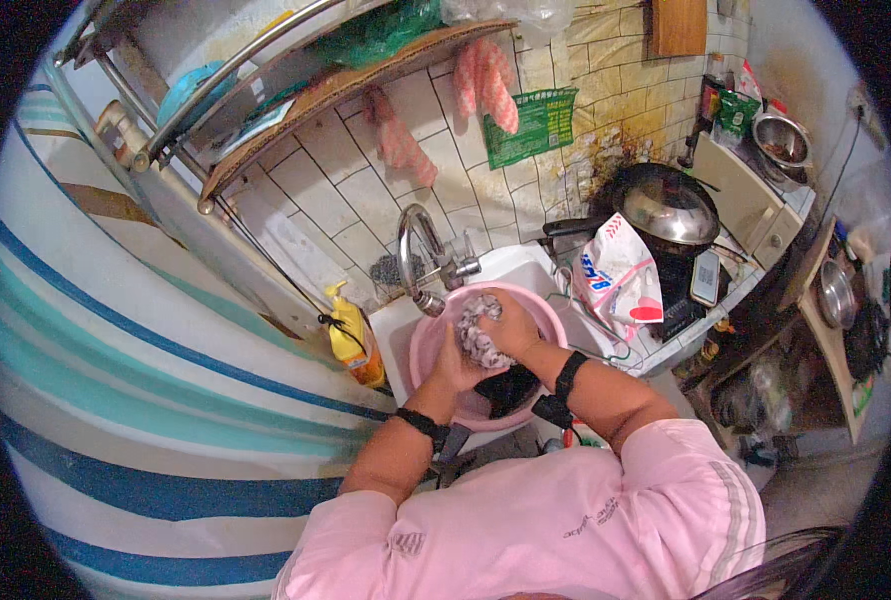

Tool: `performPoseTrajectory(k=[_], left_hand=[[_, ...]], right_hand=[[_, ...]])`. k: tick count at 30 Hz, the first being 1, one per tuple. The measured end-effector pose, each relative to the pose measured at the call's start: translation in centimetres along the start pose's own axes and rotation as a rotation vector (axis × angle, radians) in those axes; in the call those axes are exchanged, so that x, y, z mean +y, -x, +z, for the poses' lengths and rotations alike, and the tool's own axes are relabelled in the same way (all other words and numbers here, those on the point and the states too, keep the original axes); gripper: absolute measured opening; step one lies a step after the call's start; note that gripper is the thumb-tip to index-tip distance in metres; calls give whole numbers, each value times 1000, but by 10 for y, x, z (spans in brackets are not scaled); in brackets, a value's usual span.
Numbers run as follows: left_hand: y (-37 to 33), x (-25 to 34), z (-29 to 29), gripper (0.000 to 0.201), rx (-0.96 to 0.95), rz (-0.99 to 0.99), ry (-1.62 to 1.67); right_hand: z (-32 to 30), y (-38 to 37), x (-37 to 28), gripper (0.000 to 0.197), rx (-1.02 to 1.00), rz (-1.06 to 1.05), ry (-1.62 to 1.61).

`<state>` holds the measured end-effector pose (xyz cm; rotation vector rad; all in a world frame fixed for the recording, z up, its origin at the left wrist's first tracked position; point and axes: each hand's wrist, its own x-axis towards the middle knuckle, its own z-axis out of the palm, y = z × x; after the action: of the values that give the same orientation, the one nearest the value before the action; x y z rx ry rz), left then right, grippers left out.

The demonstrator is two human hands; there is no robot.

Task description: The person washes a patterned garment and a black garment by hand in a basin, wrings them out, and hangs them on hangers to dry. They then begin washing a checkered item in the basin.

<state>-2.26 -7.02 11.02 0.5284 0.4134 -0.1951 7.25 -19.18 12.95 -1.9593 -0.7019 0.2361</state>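
Observation:
A bunched grey-and-white patterned cloth [479,345] is gripped between my two hands over a pink basin [552,318]. My left hand [456,364] is closed against its left side, while my right hand [511,331] presses on it from the right. Some of my fingers are hidden behind the cloth. Below it, a black item [512,391], perhaps fabric, lies in the basin. The basin sits in a white sink [391,345], and a curved metal faucet [412,228] reaches over the basin's far left rim. I cannot tell whether water is running.
Left of the sink stands a yellow pump bottle [352,340]; a striped curtain [186,400] fills the left side. A lidded pan [669,205] and a white-and-pink plastic bag [618,275] are on the right counter. Checkered cloths [484,85] hang under a shelf [356,80].

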Motion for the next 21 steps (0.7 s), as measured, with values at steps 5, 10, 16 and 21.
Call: performPoseTrajectory(k=[5,10,16,21], left_hand=[[-6,-17,-10,61,-420,-25,156],[-52,-41,-39,58,80,507,-151],[-23,-34,44,39,46,744,-306],[-27,-24,28,39,11,708,-633]], right_hand=[[27,-28,44,44,313,295,-367],[33,-18,28,37,202,88,-349],[11,-4,17,22,197,-35,-23],[5,-4,12,19,138,-378,165]])
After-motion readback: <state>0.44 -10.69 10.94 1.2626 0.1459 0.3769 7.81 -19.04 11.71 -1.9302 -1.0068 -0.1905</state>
